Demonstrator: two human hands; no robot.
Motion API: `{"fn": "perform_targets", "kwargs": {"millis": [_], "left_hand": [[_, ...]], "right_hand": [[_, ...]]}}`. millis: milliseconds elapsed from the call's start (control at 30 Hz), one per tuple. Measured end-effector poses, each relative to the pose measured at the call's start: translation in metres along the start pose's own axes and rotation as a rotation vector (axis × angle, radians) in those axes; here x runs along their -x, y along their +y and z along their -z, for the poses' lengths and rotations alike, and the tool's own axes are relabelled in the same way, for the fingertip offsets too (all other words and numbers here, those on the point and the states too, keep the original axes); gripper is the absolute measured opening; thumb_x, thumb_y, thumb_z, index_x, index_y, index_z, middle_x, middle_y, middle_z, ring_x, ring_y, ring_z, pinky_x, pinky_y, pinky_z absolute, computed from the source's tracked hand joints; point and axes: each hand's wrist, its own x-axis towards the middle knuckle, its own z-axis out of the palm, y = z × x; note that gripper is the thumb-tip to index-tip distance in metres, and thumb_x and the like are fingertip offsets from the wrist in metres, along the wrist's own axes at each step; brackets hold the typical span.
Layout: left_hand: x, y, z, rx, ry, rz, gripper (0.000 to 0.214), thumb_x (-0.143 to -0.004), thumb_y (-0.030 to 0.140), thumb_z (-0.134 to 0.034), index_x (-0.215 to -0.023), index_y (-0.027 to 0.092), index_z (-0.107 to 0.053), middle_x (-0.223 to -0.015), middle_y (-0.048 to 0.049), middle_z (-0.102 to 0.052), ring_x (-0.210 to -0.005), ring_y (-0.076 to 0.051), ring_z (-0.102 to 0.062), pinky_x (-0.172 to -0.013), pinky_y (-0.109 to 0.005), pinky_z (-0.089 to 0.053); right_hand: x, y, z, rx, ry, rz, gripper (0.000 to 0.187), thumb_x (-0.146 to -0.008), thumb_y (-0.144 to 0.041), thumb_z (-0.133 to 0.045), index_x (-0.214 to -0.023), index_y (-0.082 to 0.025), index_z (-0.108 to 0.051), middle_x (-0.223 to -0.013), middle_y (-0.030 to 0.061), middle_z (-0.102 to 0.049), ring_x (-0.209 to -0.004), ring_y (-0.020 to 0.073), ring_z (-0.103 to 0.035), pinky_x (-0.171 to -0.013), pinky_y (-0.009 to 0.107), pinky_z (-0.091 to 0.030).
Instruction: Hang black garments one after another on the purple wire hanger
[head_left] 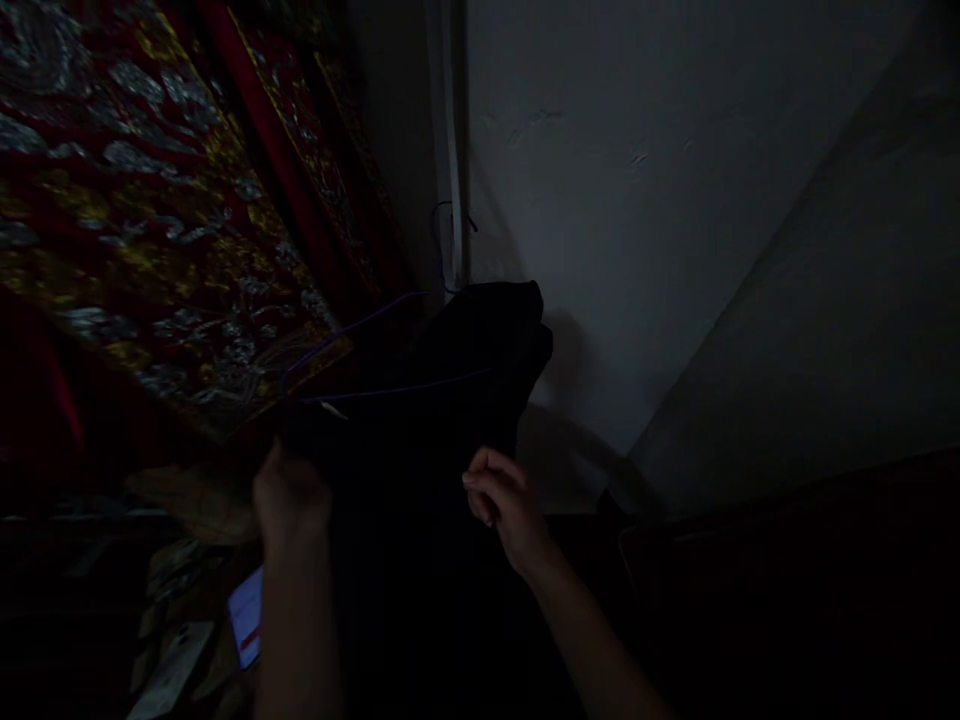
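The scene is very dark. A black garment (450, 400) hangs on a thin purple wire hanger (390, 390) whose hook (444, 225) sits by a white vertical trim on the wall. My left hand (289, 495) is closed on the garment's left edge below the hanger. My right hand (501, 495) has its fingers curled against the garment's right side. Whether the right fingers pinch the cloth is hard to see.
Red cloth with gold and silver embroidery (150, 210) hangs at the left, beside the black garment. A grey wall (637, 200) fills the right. Low at the left lie dim objects, among them a white card with red print (246, 615).
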Motion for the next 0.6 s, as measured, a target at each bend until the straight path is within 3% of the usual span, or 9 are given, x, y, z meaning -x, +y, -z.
{"fn": "perform_targets", "kwargs": {"millis": [67, 133, 167, 233, 300, 367, 433, 500, 600], "left_hand": [[0.034, -0.016, -0.014, 0.234, 0.033, 0.392, 0.029, -0.084, 0.049, -0.061, -0.077, 0.020, -0.064, -0.073, -0.0007, -0.070, -0.076, -0.019, -0.068, -0.077, -0.033, -0.056], [0.059, -0.019, -0.031, 0.316, 0.020, 0.593, 0.029, -0.073, 0.045, -0.075, -0.084, 0.019, -0.069, -0.083, -0.0010, -0.073, -0.082, -0.018, -0.069, -0.080, -0.031, -0.055], [0.067, -0.015, -0.039, 0.318, -0.009, 0.620, 0.032, -0.068, 0.044, -0.080, -0.085, 0.018, -0.070, -0.084, -0.0010, -0.074, -0.083, -0.018, -0.068, -0.080, -0.029, -0.054], [0.076, 0.002, -0.055, 0.296, -0.152, 0.571, 0.035, -0.068, 0.047, -0.082, -0.085, 0.019, -0.072, -0.084, -0.0011, -0.073, -0.081, -0.017, -0.067, -0.077, -0.027, -0.053], [0.080, 0.025, -0.068, 0.259, -0.383, 0.443, 0.032, -0.077, 0.050, -0.077, -0.085, 0.019, -0.073, -0.083, -0.0019, -0.072, -0.081, -0.018, -0.066, -0.076, -0.027, -0.052], [0.081, 0.047, -0.078, 0.179, -0.564, 0.253, 0.027, -0.085, 0.047, -0.070, -0.085, 0.020, -0.074, -0.084, -0.0033, -0.071, -0.082, -0.019, -0.065, -0.077, -0.028, -0.052], [0.080, 0.062, -0.086, 0.074, -0.639, 0.044, 0.023, -0.089, 0.042, -0.066, -0.088, 0.020, -0.076, -0.093, -0.0063, -0.071, -0.093, -0.021, -0.066, -0.087, -0.030, -0.051], [0.078, 0.064, -0.089, 0.029, -0.737, -0.065, 0.026, -0.093, 0.042, -0.061, -0.099, 0.022, -0.077, -0.112, -0.0101, -0.070, -0.112, -0.024, -0.063, -0.101, -0.036, -0.048], [0.081, 0.049, -0.091, 0.053, -0.992, 0.052, 0.045, -0.096, 0.057, -0.050, -0.108, 0.023, -0.077, -0.113, -0.0121, -0.073, -0.112, -0.026, -0.067, -0.101, -0.042, -0.051]], "right_hand": [[0.009, 0.009, 0.005, 0.044, 0.085, 0.019, 0.026, -0.077, -0.038, -0.067, -0.064, -0.022, -0.051, -0.047, -0.0069, -0.040, -0.045, 0.0100, -0.035, -0.047, 0.025, -0.026], [0.016, 0.014, 0.013, 0.157, 0.231, 0.104, 0.024, -0.080, -0.040, -0.067, -0.068, -0.022, -0.057, -0.058, -0.0031, -0.049, -0.056, 0.0132, -0.046, -0.055, 0.026, -0.036], [0.019, 0.015, 0.017, 0.234, 0.294, 0.173, 0.020, -0.081, -0.039, -0.069, -0.074, -0.023, -0.061, -0.068, -0.0009, -0.055, -0.065, 0.0152, -0.051, -0.062, 0.027, -0.041], [0.024, 0.010, 0.021, 0.379, 0.318, 0.291, 0.018, -0.080, -0.035, -0.074, -0.094, -0.025, -0.067, -0.094, 0.0030, -0.065, -0.089, 0.0200, -0.059, -0.083, 0.031, -0.046], [0.025, 0.002, 0.018, 0.458, 0.179, 0.311, 0.040, -0.077, -0.030, -0.079, -0.114, -0.028, -0.065, -0.118, 0.0048, -0.066, -0.111, 0.0241, -0.058, -0.100, 0.035, -0.042], [0.024, -0.007, 0.010, 0.459, 0.003, 0.248, 0.043, -0.077, -0.028, -0.077, -0.118, -0.027, -0.064, -0.123, 0.0050, -0.065, -0.118, 0.0259, -0.057, -0.106, 0.037, -0.040], [0.022, -0.016, 0.005, 0.420, -0.067, 0.165, 0.024, -0.080, -0.027, -0.069, -0.103, -0.023, -0.068, -0.108, 0.0039, -0.069, -0.105, 0.0250, -0.060, -0.096, 0.035, -0.046], [0.020, -0.024, 0.007, 0.366, -0.047, 0.055, 0.009, -0.078, -0.027, -0.062, -0.082, -0.020, -0.066, -0.083, 0.0016, -0.066, -0.082, 0.0210, -0.059, -0.076, 0.031, -0.047], [0.018, -0.039, 0.026, 0.286, -0.052, -0.165, 0.006, -0.064, -0.024, -0.061, -0.069, -0.020, -0.061, -0.066, -0.0017, -0.056, -0.063, 0.0153, -0.050, -0.058, 0.026, -0.039]]}}
